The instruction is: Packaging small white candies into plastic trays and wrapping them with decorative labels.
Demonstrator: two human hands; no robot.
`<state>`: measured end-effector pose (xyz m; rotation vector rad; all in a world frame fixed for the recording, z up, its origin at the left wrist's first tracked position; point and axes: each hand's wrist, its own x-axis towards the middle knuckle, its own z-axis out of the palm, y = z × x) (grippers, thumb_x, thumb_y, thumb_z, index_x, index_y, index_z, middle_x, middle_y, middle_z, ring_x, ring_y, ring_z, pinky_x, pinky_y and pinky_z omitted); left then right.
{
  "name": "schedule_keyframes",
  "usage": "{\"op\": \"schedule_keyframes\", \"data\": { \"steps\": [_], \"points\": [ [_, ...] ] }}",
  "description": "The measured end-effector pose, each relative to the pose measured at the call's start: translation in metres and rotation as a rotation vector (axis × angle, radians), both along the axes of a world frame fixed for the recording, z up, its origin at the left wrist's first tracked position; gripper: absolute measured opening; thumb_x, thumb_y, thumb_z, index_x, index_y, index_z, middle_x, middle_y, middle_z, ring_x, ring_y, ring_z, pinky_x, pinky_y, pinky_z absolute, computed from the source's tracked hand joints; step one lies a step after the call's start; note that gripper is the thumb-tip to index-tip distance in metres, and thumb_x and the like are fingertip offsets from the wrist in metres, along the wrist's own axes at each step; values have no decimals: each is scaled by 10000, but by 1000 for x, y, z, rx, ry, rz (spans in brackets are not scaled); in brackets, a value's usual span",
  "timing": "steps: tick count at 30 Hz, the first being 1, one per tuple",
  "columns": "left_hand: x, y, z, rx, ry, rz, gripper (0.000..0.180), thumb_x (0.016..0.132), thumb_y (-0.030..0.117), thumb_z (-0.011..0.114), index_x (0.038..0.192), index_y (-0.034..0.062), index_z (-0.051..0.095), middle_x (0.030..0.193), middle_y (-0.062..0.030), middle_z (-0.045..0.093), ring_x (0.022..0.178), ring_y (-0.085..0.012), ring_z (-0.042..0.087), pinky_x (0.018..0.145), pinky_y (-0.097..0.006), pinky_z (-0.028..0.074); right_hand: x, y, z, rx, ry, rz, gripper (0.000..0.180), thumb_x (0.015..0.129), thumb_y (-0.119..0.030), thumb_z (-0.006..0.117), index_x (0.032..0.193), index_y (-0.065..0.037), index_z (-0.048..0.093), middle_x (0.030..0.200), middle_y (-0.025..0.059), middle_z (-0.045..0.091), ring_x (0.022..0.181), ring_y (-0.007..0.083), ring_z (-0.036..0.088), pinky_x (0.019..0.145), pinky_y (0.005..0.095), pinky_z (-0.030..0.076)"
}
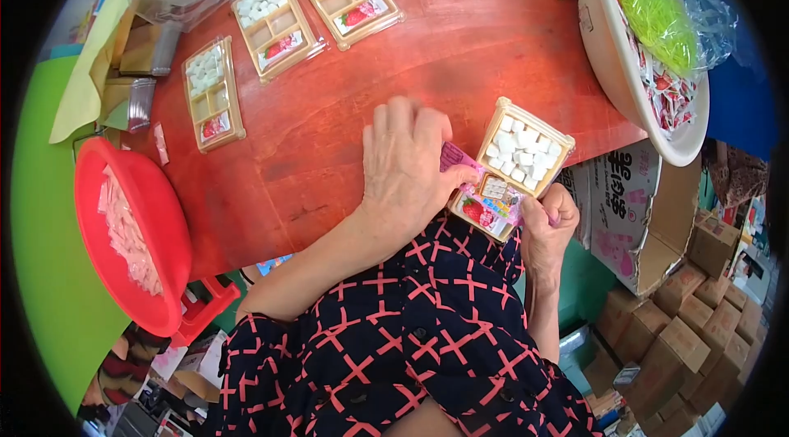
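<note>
A pink printed strip (500,201) is stretched between my two hands, across the lower half of a tan compartment tray (561,145). Thumb against fingers, my left hand (404,161) grips the strip's left end; its fingertips are slightly blurred. Its other end is pinched in my closed right hand (549,219), at the tray's lower right corner. White cubes, like marshmallows (519,149), fill the tray's large upper compartment. Below them lies a strawberry-printed packet (478,212), partly covered by the strip. The tray sits tilted at the table's near edge, against my dark patterned clothing.
On the red table (460,42), three similar filled trays (271,26) stand at the far left. A red basin (168,256) of pink wrapped sticks is at left. To the right, a white basin (596,50) holds green shreds and small packets. Cardboard boxes (670,346) are stacked below right.
</note>
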<state>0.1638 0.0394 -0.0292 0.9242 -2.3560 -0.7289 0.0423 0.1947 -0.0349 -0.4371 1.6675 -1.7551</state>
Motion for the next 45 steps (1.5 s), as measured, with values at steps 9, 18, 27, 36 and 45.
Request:
{"op": "schedule_keyframes", "data": {
  "steps": [9,18,27,36,45],
  "points": [
    [-5,12,2,103,155,12,272,645,141,757,745,33,529,759,-89,534,677,-241,505,593,-349,410,-8,-14,-3,-79,72,27,375,763,66,573,616,-135,292,655,-44,409,624,33,359,623,185,340],
    [1,17,1,1202,482,274,370,822,189,654,1022,-40,443,918,-96,582,804,-155,567,720,-282,466,1,-40,-9,-333,-155,-60,399,737,52,605,627,-149,277,629,-54,392,588,23,327,548,177,310],
    [-4,20,-9,1741,1072,78,282,838,114,621,1065,21,482,988,-63,594,908,-137,586,824,-295,483,-11,-45,-7,-318,-90,-36,424,702,27,641,600,-145,268,618,-42,406,572,26,337,512,187,306],
    [4,24,-12,1582,1127,-23,516,764,134,702,1149,65,366,1087,-66,545,1008,-161,544,864,-320,462,-32,-47,3,-376,174,321,446,707,45,667,609,-128,268,619,-2,480,557,34,364,478,191,296],
    [-12,17,8,1346,1203,-81,773,730,-58,665,1333,103,210,1150,-108,507,1079,-178,509,920,-345,438,-20,-60,-12,-445,-74,60,429,708,-1,685,628,-136,285,629,-24,444,578,31,357,512,178,295]
  ]
}}
